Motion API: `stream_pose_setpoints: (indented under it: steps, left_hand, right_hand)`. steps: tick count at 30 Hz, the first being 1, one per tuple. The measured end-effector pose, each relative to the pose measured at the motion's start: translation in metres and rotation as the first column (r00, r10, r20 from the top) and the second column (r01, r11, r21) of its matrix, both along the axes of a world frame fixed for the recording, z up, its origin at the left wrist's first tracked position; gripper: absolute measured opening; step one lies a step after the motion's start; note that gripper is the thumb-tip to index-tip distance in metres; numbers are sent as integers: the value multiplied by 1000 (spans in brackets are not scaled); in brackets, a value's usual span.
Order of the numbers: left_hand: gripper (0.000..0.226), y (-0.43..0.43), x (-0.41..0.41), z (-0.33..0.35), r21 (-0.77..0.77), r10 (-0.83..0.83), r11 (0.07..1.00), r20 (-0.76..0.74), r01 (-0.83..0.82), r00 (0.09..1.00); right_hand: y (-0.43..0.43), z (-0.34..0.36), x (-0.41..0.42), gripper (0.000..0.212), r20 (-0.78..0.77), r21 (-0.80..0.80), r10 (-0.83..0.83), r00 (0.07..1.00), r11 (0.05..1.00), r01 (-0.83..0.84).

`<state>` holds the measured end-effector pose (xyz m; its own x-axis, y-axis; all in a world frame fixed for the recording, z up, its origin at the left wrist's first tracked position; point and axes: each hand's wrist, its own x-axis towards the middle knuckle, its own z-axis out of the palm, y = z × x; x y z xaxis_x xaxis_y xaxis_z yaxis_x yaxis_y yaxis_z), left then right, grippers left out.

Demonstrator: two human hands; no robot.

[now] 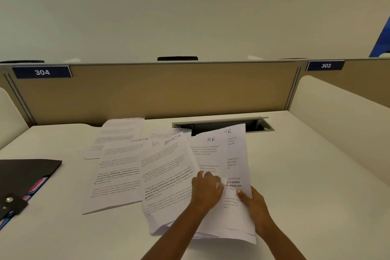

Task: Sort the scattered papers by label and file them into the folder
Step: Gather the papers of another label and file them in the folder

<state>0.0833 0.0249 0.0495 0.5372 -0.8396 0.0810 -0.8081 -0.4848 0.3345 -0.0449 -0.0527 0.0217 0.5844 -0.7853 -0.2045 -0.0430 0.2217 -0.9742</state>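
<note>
Nearest me, my right hand [256,207] pinches the right edge of the HR sheets [236,175], thumb on top, lifting that side off the desk [316,175]. My left hand [207,189] is curled over the top HR sheet's lower middle, fingers bunching the paper; I cannot tell whether it grips one sheet or several.

These pages are feather-light, limp and slick against each other, so I judge they will fan out or slide if held by one corner. A pinch on the long edge, with the other hand flat beneath or squaring the bottom edge, should keep them together. They crease easily, so I should go gently.

Just left of my hands, partly under the HR pile, lies a SPORTS sheet [168,175], and left of it another SPORTS page [118,175]. Farther back more SPORTS papers [122,131] overlap toward the partition [147,91].

The folder [27,173] lies at the near left, well apart from the papers, black cover over coloured tabs.
</note>
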Motion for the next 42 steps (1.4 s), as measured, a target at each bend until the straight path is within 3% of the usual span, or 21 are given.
stream_pose_setpoints:
  steps: [3, 6, 7, 9, 12, 17, 22, 25, 27, 30, 34, 37, 42]
  left_hand:
    - [54, 12, 4, -15, 159, 3, 987, 9, -4, 1000]
    - [99, 24, 0, -19, 161, 4, 987, -56, 6, 998]
    - [104, 26, 0, -20, 172, 12, 985, -54, -2, 998]
    - [93, 32, 3, -21, 198, 41, 980, -25, -35, 999]
    - [53, 43, 10, -21, 263, 95, 956, 137, -129, 986]
    - [35, 59, 20, -20, 253, 149, 943, 260, -216, 954]
    - [30, 61, 12, -38, 177, -2, 983, 250, -44, 968]
    - [57, 59, 3, -39, 180, 19, 983, 67, -30, 998]
    - [64, 58, 0, -35, 109, 29, 994, -74, -21, 997]
    - [38, 60, 4, -39, 90, 75, 993, -38, -71, 996]
    - [41, 69, 11, -42, 156, 103, 981, 77, -114, 992]
    - [54, 76, 23, -44, 131, 91, 983, 269, -130, 959]
    - [55, 85, 43, -40, -35, 58, 998, 390, -48, 919]
  right_hand:
    - [6, -4, 1, 21, 2, 51, 32, 999, 998, -32]
    - [12, -9, 6, 24, -7, 90, 53, 999, 995, -52]
    - [14, -10, 7, 23, -4, 108, 55, 998, 993, -54]
    - [17, -12, 9, 20, -5, 137, 59, 998, 989, -57]
    - [15, -17, 12, 25, -26, 171, 76, 997, 983, -71]
    - [14, -20, 18, 26, -80, 174, 88, 993, 982, -73]
    - [18, -22, 30, 33, -92, 145, 115, 989, 984, -101]
    - [20, -24, 37, 35, -156, 127, 95, 983, 989, -75]
    - [20, -24, 42, 34, -210, 99, 96, 973, 992, -76]
    - [20, -23, 48, 27, -295, 23, 133, 946, 991, -132]
    - [20, -20, 54, 26, -363, 0, 164, 917, 984, -177]
    - [18, -18, 51, 29, -307, 71, 189, 933, 982, -175]
    - [11, -7, 33, 18, -156, 200, 244, 957, 957, -212]
